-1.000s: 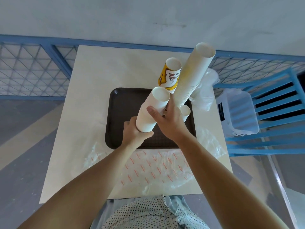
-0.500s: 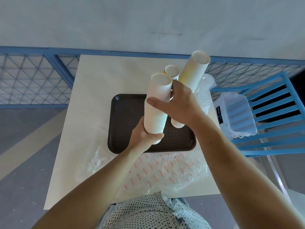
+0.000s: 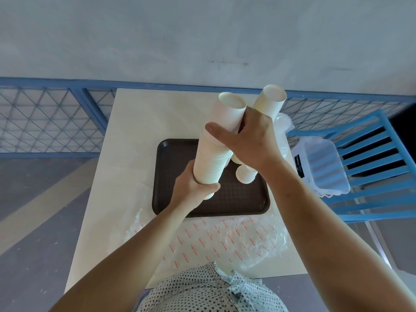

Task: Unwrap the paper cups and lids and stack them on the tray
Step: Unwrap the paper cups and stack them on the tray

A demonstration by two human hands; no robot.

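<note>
Over one dark brown plastic tray [image 3: 171,172]: two tall white paper-cup stacks. Left hand [image 3: 191,190] clamps left stack [image 3: 213,158] low, right hand [image 3: 252,140] higher, masking right stack [image 3: 271,102].

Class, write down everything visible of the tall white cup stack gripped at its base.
The tall white stack of nested paper cups looks like matt card, its side ribbed by many rims. The top cup's mouth is open and empty. It leans slightly over the dark brown plastic tray; whether its base touches is hidden. The left hand grips its lower end; the right hand lays its thumb across its upper part while holding a second white cup stack beside it.
</note>
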